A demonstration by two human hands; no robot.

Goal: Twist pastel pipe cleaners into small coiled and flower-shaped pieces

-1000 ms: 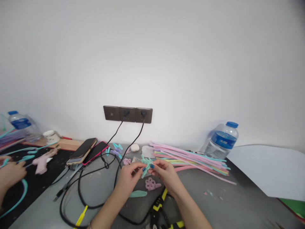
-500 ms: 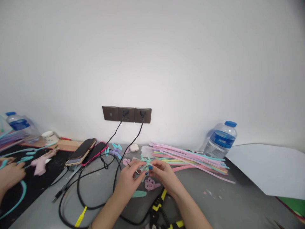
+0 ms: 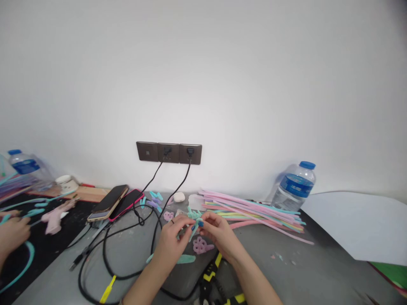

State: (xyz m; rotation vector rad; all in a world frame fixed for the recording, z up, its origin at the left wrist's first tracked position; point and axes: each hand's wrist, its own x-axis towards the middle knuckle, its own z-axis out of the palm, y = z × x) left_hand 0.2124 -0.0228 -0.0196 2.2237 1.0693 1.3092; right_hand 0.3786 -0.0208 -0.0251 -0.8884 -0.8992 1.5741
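Between my two hands is a mint-green pipe cleaner [image 3: 194, 213] bent into small loops with a stem hanging down. My left hand [image 3: 174, 237] pinches it from the left, a dark ring on one finger. From the right, my right hand [image 3: 220, 234] pinches the same piece, thumb and fingertips together. Just below lies a pink pipe-cleaner flower [image 3: 201, 245]. A flat mint-green piece [image 3: 186, 259] rests partly behind my left wrist. Black-and-yellow pliers [image 3: 210, 275] lie under my right forearm, which hides part of them.
Pastel pipe cleaners [image 3: 254, 209] lie in a bundle behind, near a water bottle [image 3: 295, 186]. White paper [image 3: 356, 224] covers the right side. Black cables [image 3: 106, 250] loop at left beside two phones [image 3: 110, 202]. At far left a co-worker's hand [image 3: 14, 233] holds a turquoise strand.
My fingers have shifted slightly around the mint-green pipe cleaner, which stays held between both hands. The view has moved a little. The co-worker's hand has shifted slightly left.
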